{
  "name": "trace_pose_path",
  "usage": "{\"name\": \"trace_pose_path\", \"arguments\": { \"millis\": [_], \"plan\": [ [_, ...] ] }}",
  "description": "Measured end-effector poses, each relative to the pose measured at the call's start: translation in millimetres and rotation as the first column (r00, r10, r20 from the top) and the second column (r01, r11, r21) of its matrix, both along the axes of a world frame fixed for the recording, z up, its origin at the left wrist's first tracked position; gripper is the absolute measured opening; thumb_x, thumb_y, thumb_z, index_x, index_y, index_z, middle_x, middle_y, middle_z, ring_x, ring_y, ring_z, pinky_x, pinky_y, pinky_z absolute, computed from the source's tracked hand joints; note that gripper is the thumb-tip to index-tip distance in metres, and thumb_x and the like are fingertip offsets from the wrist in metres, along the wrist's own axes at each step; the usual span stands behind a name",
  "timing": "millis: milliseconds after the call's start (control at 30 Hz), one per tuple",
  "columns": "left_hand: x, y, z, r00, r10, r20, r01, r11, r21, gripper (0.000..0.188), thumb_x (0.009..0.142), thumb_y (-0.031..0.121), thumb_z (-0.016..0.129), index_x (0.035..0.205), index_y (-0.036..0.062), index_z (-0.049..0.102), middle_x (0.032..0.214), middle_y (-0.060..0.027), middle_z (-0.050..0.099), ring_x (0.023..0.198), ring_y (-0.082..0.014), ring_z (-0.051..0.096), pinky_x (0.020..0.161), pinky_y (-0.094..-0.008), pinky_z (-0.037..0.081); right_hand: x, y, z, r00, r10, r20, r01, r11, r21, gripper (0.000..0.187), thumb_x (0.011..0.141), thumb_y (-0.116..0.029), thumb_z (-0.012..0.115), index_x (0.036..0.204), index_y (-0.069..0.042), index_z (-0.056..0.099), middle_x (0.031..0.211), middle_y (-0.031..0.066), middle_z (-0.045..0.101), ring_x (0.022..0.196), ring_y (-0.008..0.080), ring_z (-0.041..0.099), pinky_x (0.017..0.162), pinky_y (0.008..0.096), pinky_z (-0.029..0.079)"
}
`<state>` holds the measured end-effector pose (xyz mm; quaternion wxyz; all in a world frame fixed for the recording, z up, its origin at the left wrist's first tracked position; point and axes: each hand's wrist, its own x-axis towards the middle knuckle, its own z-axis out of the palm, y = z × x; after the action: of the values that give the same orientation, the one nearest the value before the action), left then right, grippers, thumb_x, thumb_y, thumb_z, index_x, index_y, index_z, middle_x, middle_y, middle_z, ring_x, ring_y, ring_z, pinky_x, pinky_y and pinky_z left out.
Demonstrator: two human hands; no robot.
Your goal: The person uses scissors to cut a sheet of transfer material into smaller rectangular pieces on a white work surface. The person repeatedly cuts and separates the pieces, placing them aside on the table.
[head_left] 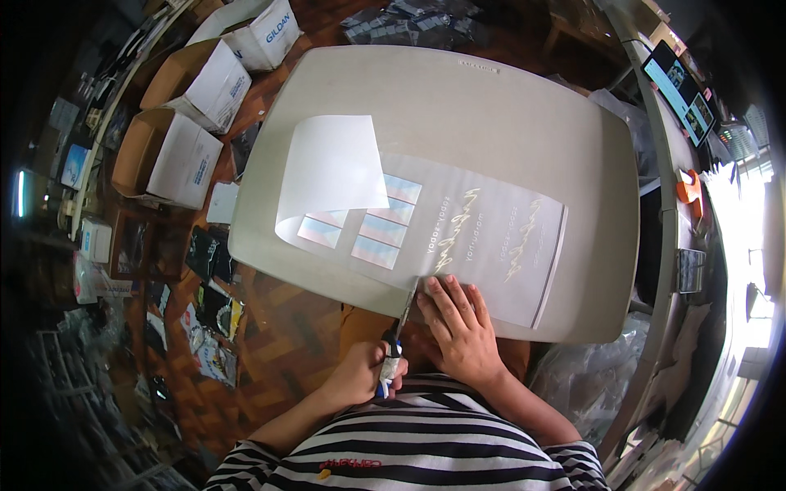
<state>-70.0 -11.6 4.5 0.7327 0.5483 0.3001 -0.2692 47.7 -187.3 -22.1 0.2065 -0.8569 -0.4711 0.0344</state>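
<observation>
My left hand (pixel 372 370) is wrapped round the handles of a pair of scissors (pixel 406 311), which look dark, blue and white. The blades point away from me and meet the near edge of a translucent film sheet (pixel 528 270). On the film, fingers spread, my right hand (pixel 461 326) presses flat just right of the blades. The film carries pale script lettering and, on its left part, several small pink-and-blue striped rectangles (pixel 381 237). A white backing sheet (pixel 332 164) curls up over the film's left end.
The film lies on a beige table (pixel 458 106) with rounded corners. Open cardboard boxes (pixel 176 155) stand on the floor at the left, with plastic packets (pixel 211 344) nearer me. On the right, a side counter holds a tablet (pixel 679 90) and an orange tool (pixel 689 188).
</observation>
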Motion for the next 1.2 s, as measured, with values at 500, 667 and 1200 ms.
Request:
{"name": "trace_pose_path", "arguments": {
  "millis": [500,667,1200],
  "plan": [
    [33.1,5.6,-0.2,0.994,-0.002,0.11,-0.004,0.999,0.053,0.028,0.094,0.02,0.062,0.078,-0.0035,0.062,0.063,-0.0094,0.063,0.049,-0.0162,0.061,0.046,-0.0269,0.047,-1.5,1.8,-9.8,0.998,-0.03,0.061,0.028,0.999,0.038,0.049,0.089,-0.021,0.054,0.136,-0.01,0.056,0.151,0.0115,0.043,0.142,0.0306,0.038,0.114,0.0527,0.03],
    [41.9,8.8,6.6,0.995,0.034,0.091,-0.036,0.999,0.014,0.025,0.093,0.019,0.065,0.081,-0.0026,0.062,0.063,-0.0086,0.062,0.047,-0.016,0.06,0.044,-0.0273,0.048,-0.3,2.2,-7.8,0.997,-0.037,0.067,0.034,0.999,0.042,0.047,0.09,-0.022,0.054,0.135,-0.01,0.057,0.151,0.0113,0.043,0.142,0.0302,0.039,0.114,0.0521,0.031],
    [42.6,13.4,10.8,0.998,-0.004,0.057,-0.002,0.994,0.107,0.025,0.092,0.019,0.066,0.085,-0.0051,0.061,0.063,-0.0094,0.061,0.047,-0.0168,0.059,0.044,-0.0278,0.046,64.2,25.3,4.2,0.946,-0.324,0.0,0.322,0.939,0.123,0.072,0.084,-0.04,0.07,0.141,-0.002,0.047,0.151,0.0144,0.04,0.144,0.0311,0.032,0.117,0.0507,0.024]
  ]
}}
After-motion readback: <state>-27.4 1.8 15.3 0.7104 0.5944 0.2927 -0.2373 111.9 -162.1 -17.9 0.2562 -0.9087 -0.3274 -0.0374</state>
